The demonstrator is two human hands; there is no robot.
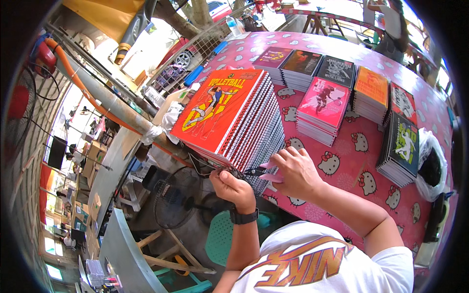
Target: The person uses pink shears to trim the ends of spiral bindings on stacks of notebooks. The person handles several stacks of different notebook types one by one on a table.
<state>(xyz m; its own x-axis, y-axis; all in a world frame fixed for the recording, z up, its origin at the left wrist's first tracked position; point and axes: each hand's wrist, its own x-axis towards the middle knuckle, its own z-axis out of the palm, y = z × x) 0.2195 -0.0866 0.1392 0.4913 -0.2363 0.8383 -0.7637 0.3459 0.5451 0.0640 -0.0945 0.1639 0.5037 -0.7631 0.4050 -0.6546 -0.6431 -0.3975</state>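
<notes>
A tall stack of red-covered spiral notebooks [220,112] stands at the table's left edge, its wire bindings facing right. Just below its near corner, my left hand [233,189] is closed, thumb over bent fingers, on what looks like the dark coiled edge of a spiral notebook [235,173], mostly hidden by the hand and stack. My right hand [295,172] grips small pliers [254,172] with dark jaws and pink handles. The jaws point left and meet the dark coil beside my left thumb. Whether they bite on the wire is too small to tell.
Smaller notebook stacks, among them a pink one [322,100], an orange one [372,88] and a dark one [403,141], stand across the pink patterned table [337,195]. A clear plastic bag [432,166] lies far right. Below left are a fan [177,198] and a green stool [220,239].
</notes>
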